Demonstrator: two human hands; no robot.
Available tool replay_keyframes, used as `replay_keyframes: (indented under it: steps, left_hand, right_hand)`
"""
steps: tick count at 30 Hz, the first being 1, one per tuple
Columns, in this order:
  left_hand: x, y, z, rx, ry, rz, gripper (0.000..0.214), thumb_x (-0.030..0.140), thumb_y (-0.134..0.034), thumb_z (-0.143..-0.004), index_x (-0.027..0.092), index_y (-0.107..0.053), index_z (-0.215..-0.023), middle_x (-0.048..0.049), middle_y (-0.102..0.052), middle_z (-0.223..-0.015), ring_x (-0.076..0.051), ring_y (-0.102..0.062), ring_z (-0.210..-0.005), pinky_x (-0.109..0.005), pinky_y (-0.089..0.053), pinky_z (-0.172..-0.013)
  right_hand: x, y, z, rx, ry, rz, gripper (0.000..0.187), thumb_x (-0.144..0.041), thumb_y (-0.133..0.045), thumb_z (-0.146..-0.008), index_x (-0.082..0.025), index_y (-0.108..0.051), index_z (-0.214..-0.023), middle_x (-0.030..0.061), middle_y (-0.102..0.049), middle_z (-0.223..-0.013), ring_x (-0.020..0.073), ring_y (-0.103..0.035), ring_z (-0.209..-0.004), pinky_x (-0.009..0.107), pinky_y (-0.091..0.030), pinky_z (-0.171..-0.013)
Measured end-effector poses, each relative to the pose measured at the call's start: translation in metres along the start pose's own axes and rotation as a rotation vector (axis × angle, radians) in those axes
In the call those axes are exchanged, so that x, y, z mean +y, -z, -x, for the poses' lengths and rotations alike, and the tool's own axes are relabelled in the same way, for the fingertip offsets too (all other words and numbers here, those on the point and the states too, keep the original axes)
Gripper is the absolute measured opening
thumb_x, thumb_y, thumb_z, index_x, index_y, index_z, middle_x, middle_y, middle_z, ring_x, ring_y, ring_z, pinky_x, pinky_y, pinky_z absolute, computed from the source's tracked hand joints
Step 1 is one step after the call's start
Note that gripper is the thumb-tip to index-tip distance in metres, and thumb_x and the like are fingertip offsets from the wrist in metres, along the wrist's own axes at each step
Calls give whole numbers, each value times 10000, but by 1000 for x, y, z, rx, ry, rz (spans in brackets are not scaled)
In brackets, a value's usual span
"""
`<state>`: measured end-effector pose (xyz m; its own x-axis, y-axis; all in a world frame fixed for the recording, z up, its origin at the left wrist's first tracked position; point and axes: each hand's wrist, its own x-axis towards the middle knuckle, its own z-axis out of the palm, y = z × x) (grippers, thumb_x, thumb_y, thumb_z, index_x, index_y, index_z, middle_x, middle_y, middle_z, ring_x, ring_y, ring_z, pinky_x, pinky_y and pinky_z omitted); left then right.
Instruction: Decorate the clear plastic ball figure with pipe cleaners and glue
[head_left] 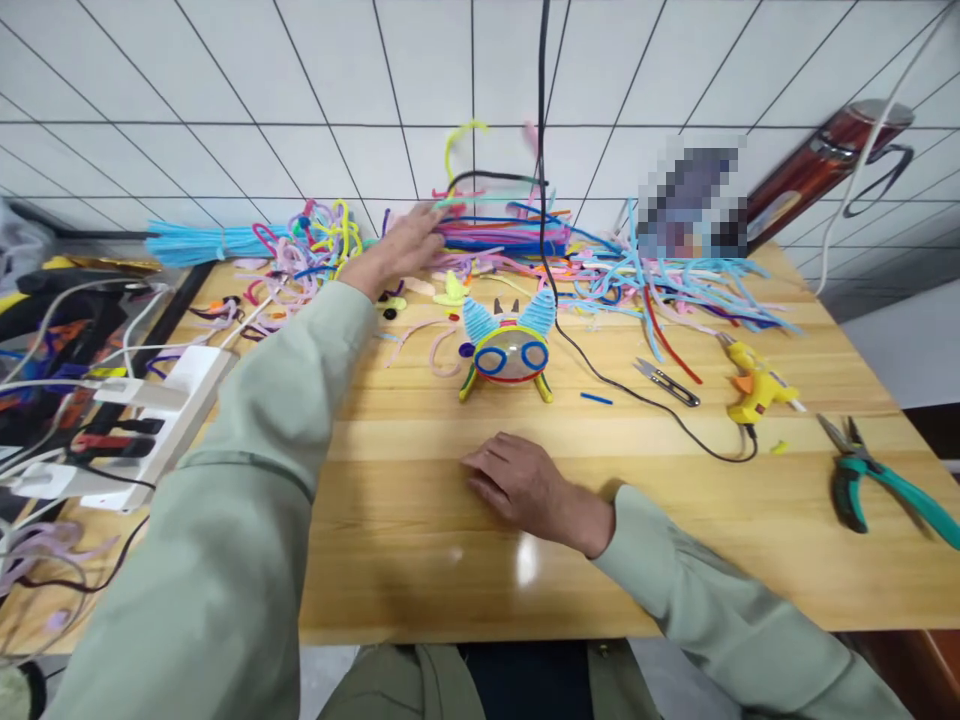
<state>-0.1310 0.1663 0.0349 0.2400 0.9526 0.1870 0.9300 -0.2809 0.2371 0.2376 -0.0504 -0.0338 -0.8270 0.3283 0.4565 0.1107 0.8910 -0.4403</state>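
The left hand is stretched out palm down with fingers spread, holding nothing. Its fingertips are at the left end of the stack of pipe cleaners; whether they touch it I cannot tell. The stack's long axis runs crosswise, parallel to the tiled wall, with its stems pointing rightward away from the fingertips. Left of that hand sits a pink and yellow tangle, and farther left a tied blue bundle, also lying crosswise. Nearer the person than the left hand stands a pipe-cleaner figure, facing them. The right hand rests open and flat on the table, short of the figure. To its right lie snips, a yellow glue gun and green pliers
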Motion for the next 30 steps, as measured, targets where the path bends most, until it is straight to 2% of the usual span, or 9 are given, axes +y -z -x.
replay_keyframes:
  steps: [3, 6, 8, 11, 15, 18, 23, 27, 30]
  left_hand:
    - [-2, 16, -5, -31, 104, 23, 663, 364, -398, -1101, 181, -389, -1738, -66, -535, -1718, -225, -439, -1525, -482, -302, -1370]
    - [10, 19, -4, -97, 115, -79, 611, 490, -520, -1070, 213, -557, -1614, -55, -668, -1544, -269, -496, -1412, -518, -375, -1289]
    - [21, 13, -3, -90, 116, -173, 608, 546, -634, -1005, 187, -640, -1495, -97, -702, -1465, -331, -499, -1413, -561, -383, -1260]
    - [35, -3, -5, -14, 115, -241, 590, 525, -725, -937, 187, -646, -1414, -164, -708, -1421, -428, -491, -1477, -595, -394, -1238]
    - [43, -22, -13, -16, 124, -244, 656, 385, -724, -914, 171, -549, -1509, -205, -685, -1432, -443, -607, -1390, -552, -473, -1161]
    - [49, -23, -20, -71, 111, -286, 737, 279, -717, -906, 141, -482, -1591, -212, -684, -1426, -420, -619, -1370, -535, -476, -1145]
    - [60, 2, -27, -118, 130, -333, 405, 235, -575, -1042, 161, -635, -1435, -149, -710, -1399, -312, -573, -1326, -493, -486, -1138]
    - [60, 33, -23, -11, 187, -344, 434, 265, -480, -1098, 169, -641, -1489, -133, -678, -1462, -310, -540, -1327, -517, -479, -1162]
    - [61, 49, -20, -18, 206, -358, 479, 247, -475, -1085, 171, -631, -1531, -133, -668, -1475, -321, -518, -1344, -528, -473, -1176]
  right_hand:
    - [-1, 1, 0, 3, -5, -2, 145, -255, -581, -1141, -182, -706, -1149, 73, -780, -919, 212, -664, -814, 362, -540, -767]
    - [-2, 2, -1, 6, -13, 2, 159, -262, -568, -1148, -183, -705, -1138, 69, -778, -914, 207, -663, -817, 354, -536, -766]
    - [-2, 1, -1, 8, -11, 2, 155, -261, -573, -1146, -184, -705, -1121, 66, -779, -914, 204, -659, -814, 353, -534, -770]
    - [-2, 0, -1, 11, -9, 11, 137, -261, -596, -1137, -184, -705, -1105, 62, -779, -919, 201, -656, -812, 354, -533, -782]
    - [-2, -1, 0, -16, -23, 9, 118, -268, -622, -1132, -184, -702, -1109, 67, -775, -938, 203, -662, -835, 356, -529, -800]
    - [-1, -2, 0, -27, -27, 13, 165, -290, -593, -1149, -187, -705, -1086, 61, -769, -917, 200, -654, -816, 351, -526, -791]
    - [-2, -2, -1, 1, -1, 17, 210, -275, -562, -1160, -178, -706, -1041, 57, -749, -872, 199, -636, -794, 348, -524, -789]
    - [-3, 0, -4, 15, 36, 47, 247, -255, -540, -1165, -164, -711, -1012, 54, -718, -831, 194, -631, -786, 343, -505, -778]
    - [-3, 1, -5, 42, 34, 60, 296, -267, -503, -1177, -172, -712, -991, 47, -722, -822, 193, -622, -772, 336, -509, -762]
